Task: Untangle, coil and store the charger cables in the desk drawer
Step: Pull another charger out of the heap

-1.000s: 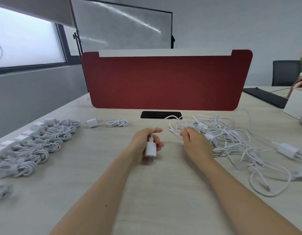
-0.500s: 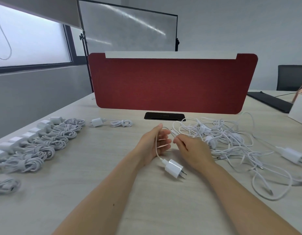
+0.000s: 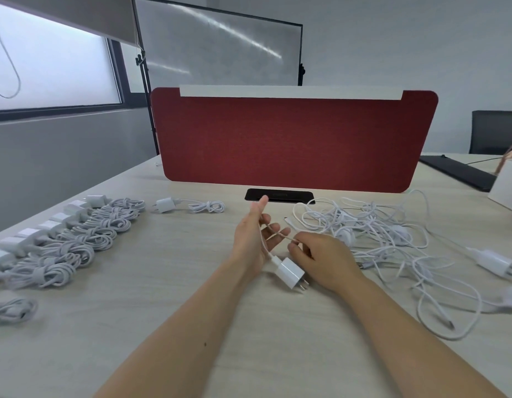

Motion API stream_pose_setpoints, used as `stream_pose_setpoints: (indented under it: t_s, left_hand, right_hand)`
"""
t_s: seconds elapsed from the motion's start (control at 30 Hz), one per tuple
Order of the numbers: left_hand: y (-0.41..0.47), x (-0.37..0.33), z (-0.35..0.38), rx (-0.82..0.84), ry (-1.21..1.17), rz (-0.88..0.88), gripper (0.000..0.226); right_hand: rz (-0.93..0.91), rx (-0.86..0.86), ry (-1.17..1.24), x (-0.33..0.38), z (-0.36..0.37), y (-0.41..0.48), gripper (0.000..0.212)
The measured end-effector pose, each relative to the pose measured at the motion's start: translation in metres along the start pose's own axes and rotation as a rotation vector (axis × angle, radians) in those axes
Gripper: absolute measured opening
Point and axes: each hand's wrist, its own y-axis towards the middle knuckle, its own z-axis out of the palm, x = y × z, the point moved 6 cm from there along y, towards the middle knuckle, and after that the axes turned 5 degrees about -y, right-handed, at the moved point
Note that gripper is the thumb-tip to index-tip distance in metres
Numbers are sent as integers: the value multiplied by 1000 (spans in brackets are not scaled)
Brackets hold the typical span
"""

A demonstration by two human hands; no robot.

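- Winding one charger cable point(image 3: 266, 245): right grip point(image 3: 323, 254) pinches it; left grip point(image 3: 253, 242) straight-fingered, cable draped across.
- Done: coiled chargers point(image 3: 76, 239) in rows. Left: tangled pile point(image 3: 392, 239); I see no drawer.

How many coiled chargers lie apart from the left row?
2: one charger right of the row, at its far end; one bundle at the front-left edge. More may lie out of frame.

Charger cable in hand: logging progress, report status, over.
Left hand open, cable draped across its fingers. Right hand pinching the cable, plug just below. Tangled pile close beside right hand.
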Motion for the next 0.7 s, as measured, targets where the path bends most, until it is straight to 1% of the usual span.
stream_pose_setpoints:
  t_s: [0.1, 0.2, 0.27, 0.3, 0.33, 0.4, 0.47, 0.5, 0.57, 0.7]
  left_hand:
    - [6, -10, -10, -110, -2, 82, 19]
    - [13, -29, -31, -207, 7, 155, 19]
    - [18, -35, -44, -224, 26, 141, 25]
    - [20, -34, -46, -216, 40, 120, 28]
    - [21, -30, -45, -204, 52, 101, 30]
    - [19, -22, -37, -179, 55, 74, 36]
    - [17, -16, -30, -175, 39, 61, 39]
    - [17, -16, -30, -183, 25, 59, 38]
    - [18, -19, -33, -207, -2, 61, 34]
    - [18, -26, -43, -271, 12, 69, 33]
  right_hand:
    - [75, -39, -109, -8, 0, 2, 18]
    - [255, -67, -214, -44, -13, 0, 15]
    - [359, -105, -212, -71, -24, -5, 17]
    - [373, -112, -188, -78, -26, -6, 19]
    - [354, -102, -153, -78, -26, -6, 21]
    - [212, -51, -60, -60, -21, -1, 22]
    - [57, -38, 13, -35, -16, 1, 13]
    - [20, -54, 42, -27, -15, 1, 9]
    - [43, -67, 137, -22, -12, 0, 9]
    - [136, 14, 307, -26, -8, -6, 14]
